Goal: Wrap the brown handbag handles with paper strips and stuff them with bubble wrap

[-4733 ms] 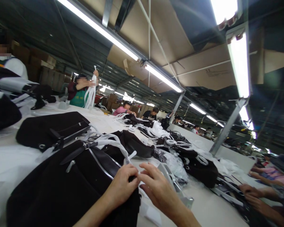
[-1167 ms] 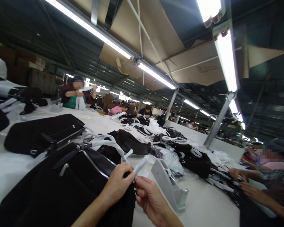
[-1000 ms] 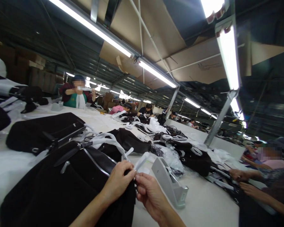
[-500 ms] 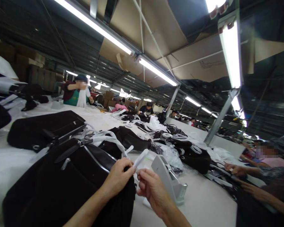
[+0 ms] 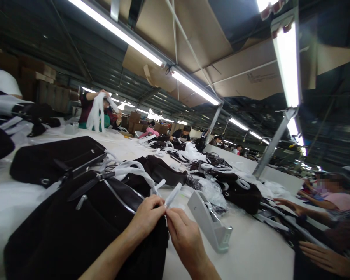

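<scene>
My left hand (image 5: pixel 145 216) rests on a large dark brown fabric bag (image 5: pixel 76 229) with a metal zip pull and a silver-edged seam. My right hand (image 5: pixel 184 237) meets it at the tips. Between the fingers of both hands stands a narrow white plastic strip (image 5: pixel 173 195), its lower end hidden by them. Just left of the strip, a white bag handle (image 5: pixel 135 171) arcs over the bag and ends in a small tab. To the right of my right hand stands a grey tape dispenser (image 5: pixel 209 221).
Several dark bags with white straps and plastic wrap (image 5: pixel 211 198) lie along the white-covered worktable (image 5: pixel 245 252). A co-worker's hands (image 5: pixel 291 206) work at the right. Across the table, a person (image 5: pixel 96 112) lifts white straps. Cardboard boxes stand at the back.
My right hand has moved up to the white strip and closed on it beside my left fingers. The person across the table has raised a bunch of white straps higher.
</scene>
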`<state>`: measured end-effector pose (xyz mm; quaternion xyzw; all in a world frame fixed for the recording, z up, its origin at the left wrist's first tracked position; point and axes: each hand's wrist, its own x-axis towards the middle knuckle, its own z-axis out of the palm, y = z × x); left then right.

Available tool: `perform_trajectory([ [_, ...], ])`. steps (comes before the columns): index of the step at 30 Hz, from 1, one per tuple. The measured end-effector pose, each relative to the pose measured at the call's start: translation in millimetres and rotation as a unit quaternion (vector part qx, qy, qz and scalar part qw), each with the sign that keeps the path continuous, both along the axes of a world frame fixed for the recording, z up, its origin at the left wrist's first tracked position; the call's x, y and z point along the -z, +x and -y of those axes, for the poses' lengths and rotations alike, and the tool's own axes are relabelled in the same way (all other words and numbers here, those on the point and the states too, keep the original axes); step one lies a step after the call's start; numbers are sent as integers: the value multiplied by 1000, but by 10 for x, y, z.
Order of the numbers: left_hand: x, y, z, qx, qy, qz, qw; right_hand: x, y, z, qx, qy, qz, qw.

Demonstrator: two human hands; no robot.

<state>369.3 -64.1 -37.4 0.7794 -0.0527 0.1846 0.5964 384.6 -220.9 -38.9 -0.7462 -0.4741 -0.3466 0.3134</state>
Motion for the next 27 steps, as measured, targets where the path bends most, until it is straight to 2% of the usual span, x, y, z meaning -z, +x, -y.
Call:
perform_trajectory([
  [3,-5,8,-1,-1,-2,-6,1000,-33,54,-25,14,-32,121,992],
  [5,-13,5,2,-2,-4,-10,1000,-57,78,-41,26,-50,159,986],
  [14,-52,-14,26,-2,-32,-24,999,-97,129,-92,46,-74,162,983],
  [18,-70,-31,32,3,-33,-21,999,-179,206,-111,41,-88,139,985],
  [23,-85,-48,31,9,-41,-25,999,-351,247,44,60,-44,27,997],
  [25,-75,-29,20,11,-51,-36,998,-362,207,116,39,-2,-136,990],
  [26,-71,-19,14,14,-55,-41,998,-348,178,138,13,27,-246,969],
  [27,-69,-13,8,18,-57,-44,997,-323,145,146,-18,57,-352,934],
])
